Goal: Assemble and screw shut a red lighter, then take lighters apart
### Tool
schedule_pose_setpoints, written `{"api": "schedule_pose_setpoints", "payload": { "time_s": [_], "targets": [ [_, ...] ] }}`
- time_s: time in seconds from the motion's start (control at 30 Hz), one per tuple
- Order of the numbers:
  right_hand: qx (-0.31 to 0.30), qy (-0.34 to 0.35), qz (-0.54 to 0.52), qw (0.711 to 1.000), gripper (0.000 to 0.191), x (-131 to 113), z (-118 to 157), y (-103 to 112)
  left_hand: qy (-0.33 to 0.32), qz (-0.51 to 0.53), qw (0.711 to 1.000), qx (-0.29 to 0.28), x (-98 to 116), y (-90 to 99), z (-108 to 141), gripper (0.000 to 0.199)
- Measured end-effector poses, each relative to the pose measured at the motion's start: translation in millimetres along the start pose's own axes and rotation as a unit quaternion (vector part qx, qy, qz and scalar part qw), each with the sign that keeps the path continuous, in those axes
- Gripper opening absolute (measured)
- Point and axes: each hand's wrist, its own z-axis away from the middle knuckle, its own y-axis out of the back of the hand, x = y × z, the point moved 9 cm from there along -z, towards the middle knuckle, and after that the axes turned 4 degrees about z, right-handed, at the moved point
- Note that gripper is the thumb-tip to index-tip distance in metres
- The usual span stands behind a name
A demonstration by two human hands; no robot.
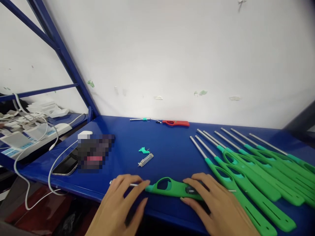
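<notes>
A green long-nosed gas lighter (176,188) lies sideways at the front edge of the blue table, its metal rod pointing left. My left hand (125,200) closes over the rod near the turquoise collar. Around the handle end are the fingers and thumb of my right hand (211,200). Under that hand shows a dark, cylindrical piece (190,190), and a thin metal shaft (232,190) sticks out on its right; whether they are one tool I cannot tell. Beyond the lighter lie a small turquoise trigger piece (144,150) and a clear plastic part (145,160).
Several green lighters (258,170) lie fanned at the right. Near the wall are a red lighter body (179,123) and a loose metal rod (139,119) with wire. A phone (66,164), a white cable (50,170) and power strips (36,139) are at the left.
</notes>
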Motion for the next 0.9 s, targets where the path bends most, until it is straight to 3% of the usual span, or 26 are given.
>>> {"api": "schedule_pose_setpoints", "payload": {
  "time_s": [0.1, 0.3, 0.5, 0.67, 0.8, 0.9],
  "targets": [
    [0.000, 0.002, -0.005, 1.000, 0.035, -2.4, -2.5, 3.3, -0.086, -0.126, 0.985, 0.082, 3.9, 10.5, -8.0, 0.036],
    [-0.014, 0.014, -0.011, 1.000, 0.031, -1.7, -3.5, 3.6, -0.135, -0.119, 0.981, 0.069, 17.0, -5.3, -19.7, 0.021],
    [0.006, 0.034, 0.001, 0.999, 0.034, -1.5, 1.0, 3.6, -0.177, -0.119, 0.975, 0.062, 29.2, -5.6, -21.9, 0.024],
    [0.023, 0.043, -0.012, 0.999, 0.032, -3.9, 1.3, 8.2, -0.166, -0.092, 0.981, 0.028, 26.2, -7.4, -19.2, 0.036],
    [0.026, 0.062, -0.009, 0.998, 0.029, -6.0, 0.9, 10.8, -0.136, -0.065, 0.989, -0.001, 25.5, -4.1, -18.8, 0.034],
    [0.033, 0.069, -0.016, 0.997, 0.029, -4.9, 4.2, 10.9, -0.127, -0.058, 0.990, 0.008, 28.0, 1.9, -19.5, 0.032]
  ]
}}
